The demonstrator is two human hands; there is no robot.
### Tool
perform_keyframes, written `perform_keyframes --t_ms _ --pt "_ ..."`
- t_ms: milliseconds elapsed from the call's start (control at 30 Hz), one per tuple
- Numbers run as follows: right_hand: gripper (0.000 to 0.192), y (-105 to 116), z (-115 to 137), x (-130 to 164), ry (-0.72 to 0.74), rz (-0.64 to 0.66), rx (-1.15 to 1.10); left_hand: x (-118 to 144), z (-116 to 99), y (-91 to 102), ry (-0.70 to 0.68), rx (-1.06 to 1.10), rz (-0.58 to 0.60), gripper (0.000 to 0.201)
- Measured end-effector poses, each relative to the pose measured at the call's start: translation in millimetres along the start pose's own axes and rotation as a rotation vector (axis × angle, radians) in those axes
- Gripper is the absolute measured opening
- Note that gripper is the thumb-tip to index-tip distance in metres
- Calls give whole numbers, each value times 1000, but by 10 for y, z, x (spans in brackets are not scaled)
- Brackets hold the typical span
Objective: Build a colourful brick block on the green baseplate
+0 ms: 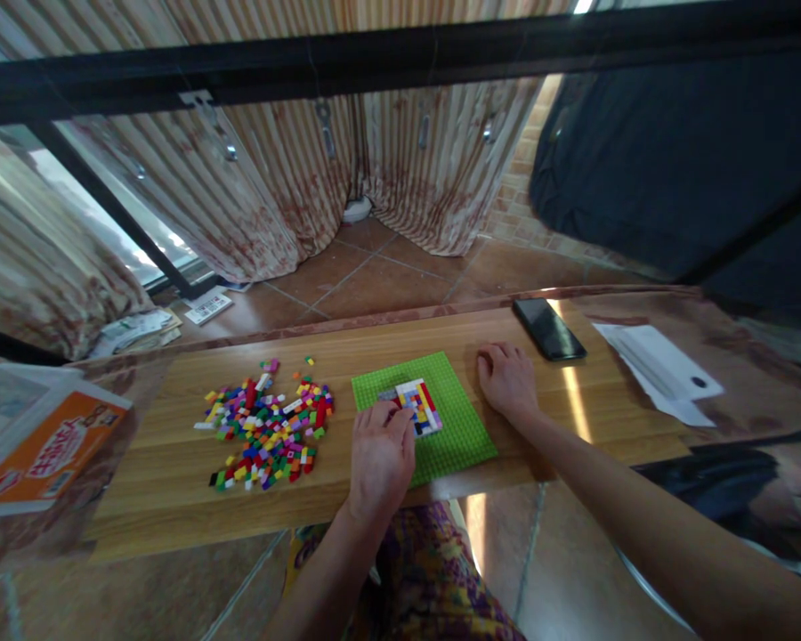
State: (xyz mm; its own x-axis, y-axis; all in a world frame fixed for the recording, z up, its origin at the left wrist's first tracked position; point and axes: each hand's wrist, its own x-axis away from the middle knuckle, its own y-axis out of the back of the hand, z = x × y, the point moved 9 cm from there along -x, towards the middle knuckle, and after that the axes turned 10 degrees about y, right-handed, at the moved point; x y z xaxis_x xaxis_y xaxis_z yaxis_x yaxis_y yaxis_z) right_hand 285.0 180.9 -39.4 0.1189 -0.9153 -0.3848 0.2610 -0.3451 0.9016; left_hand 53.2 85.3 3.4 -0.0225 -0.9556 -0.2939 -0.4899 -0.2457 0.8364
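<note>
Currently: left hand (380, 454) fingertips pinched on multicoloured brick patch (417, 406) atop green studded baseplate (454, 427). Right hand (505, 381) flat, empty, on wooden tabletop (173, 463) right of baseplate. Loose brick pile (267, 427) left of left hand. Risk: unbraced baseplate sliding under press, bricks misseating.

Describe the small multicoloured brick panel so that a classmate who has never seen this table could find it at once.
On the long wooden table lies a square green studded baseplate. On its left half, at the left hand fingertips, sits the flat multicoloured brick panel. Unlike the loose scattered brick pile further left, its bricks are joined in neat rows.
</note>
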Motion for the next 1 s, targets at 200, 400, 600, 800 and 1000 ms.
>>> perform_keyframes --t_ms 200,400,600,800,1000 --pt "29 -16 -7 2 -8 8 0 -39 -91 1 66 -2 43 15" --pt "28 -2 12 -5 -5 12 0 -85 -228 -70 93 -100 58 12" --pt "29 -1 0 -3 -22 12 16 -96 -243 -123 103 -125 61 13" --pt "28 -12 -7 -8 -8 -4 2 -91 -244 -106 168 -123 104 13" --pt "28 -21 -22 -5 -16 -3 4 -116 -268 -124 228 -146 159 14"
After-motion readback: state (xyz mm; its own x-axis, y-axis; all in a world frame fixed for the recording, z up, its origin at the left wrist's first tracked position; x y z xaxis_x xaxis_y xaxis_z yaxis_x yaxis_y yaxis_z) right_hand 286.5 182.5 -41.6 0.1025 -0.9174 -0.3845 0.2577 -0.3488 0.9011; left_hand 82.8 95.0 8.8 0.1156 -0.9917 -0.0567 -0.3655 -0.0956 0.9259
